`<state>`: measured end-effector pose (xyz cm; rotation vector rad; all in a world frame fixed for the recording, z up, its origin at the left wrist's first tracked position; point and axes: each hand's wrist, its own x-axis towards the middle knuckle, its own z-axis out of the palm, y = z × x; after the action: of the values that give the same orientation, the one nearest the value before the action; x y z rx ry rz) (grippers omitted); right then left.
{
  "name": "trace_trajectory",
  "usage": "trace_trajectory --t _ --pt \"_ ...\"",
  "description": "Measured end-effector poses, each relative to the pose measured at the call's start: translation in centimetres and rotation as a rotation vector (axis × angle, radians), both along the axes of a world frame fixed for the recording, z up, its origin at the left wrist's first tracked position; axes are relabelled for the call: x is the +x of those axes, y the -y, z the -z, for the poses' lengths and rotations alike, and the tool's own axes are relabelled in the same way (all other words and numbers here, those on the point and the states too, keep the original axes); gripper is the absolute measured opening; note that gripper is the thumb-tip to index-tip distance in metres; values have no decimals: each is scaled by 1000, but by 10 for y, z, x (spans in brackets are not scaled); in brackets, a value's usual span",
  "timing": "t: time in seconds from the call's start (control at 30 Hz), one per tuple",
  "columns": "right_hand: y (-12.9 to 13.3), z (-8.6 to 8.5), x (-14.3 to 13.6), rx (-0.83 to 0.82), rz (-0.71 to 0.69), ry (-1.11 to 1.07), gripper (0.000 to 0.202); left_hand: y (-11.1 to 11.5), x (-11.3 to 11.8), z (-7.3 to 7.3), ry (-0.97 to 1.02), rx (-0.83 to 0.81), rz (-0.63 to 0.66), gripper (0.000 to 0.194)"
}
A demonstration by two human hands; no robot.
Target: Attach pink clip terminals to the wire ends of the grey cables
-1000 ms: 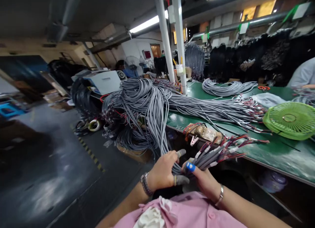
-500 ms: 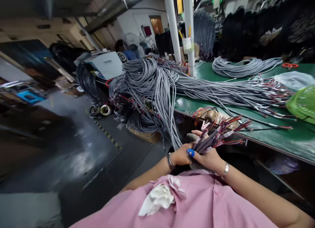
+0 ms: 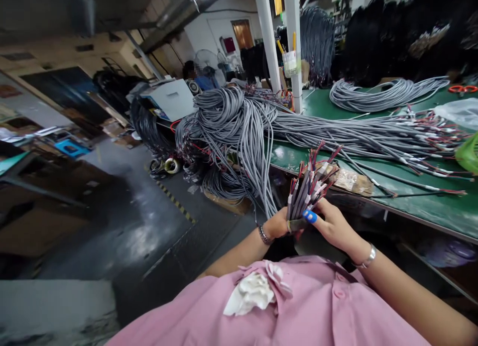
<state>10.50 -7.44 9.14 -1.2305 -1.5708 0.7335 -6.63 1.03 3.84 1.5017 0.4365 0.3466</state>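
A bundle of grey cables with stripped ends of thin red and dark wires stands upright in front of my body. My left hand is closed around its lower part, where a dark band crosses the cables. My right hand grips the right side of the bundle, with blue tape wrapped on the thumb; its other fingers are partly hidden behind the wires. Close behind, a thick hank of grey cables drapes over the table edge and hangs down toward my left hand.
More grey cables lie along the green table, beside a coiled bundle, orange scissors and a green fan. A white post rises from the table. Further back a person is partly visible. Floor lies left.
The cable bundle has tilted from pointing right to nearly upright, its wire ends fanning upward. My right hand has shifted right along its side. The whole view has swung slightly left.
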Motion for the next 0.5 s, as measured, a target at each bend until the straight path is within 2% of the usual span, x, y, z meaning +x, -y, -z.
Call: trace_trajectory --t 0.13,0.23,0.37,0.5 --pt "-7 6 -7 -40 -25 -57 31 6 -11 1 -71 -57 -3 43" --pt "-12 7 -15 -55 -122 -64 26 10 -11 -7 -15 -90 -36 41" --pt "-13 3 -19 -116 -205 -122 28 10 -7 -18 -7 -28 -59 38" --pt "-10 1 -15 -175 -220 -156 31 9 -3 -12 -17 -53 -106 40"
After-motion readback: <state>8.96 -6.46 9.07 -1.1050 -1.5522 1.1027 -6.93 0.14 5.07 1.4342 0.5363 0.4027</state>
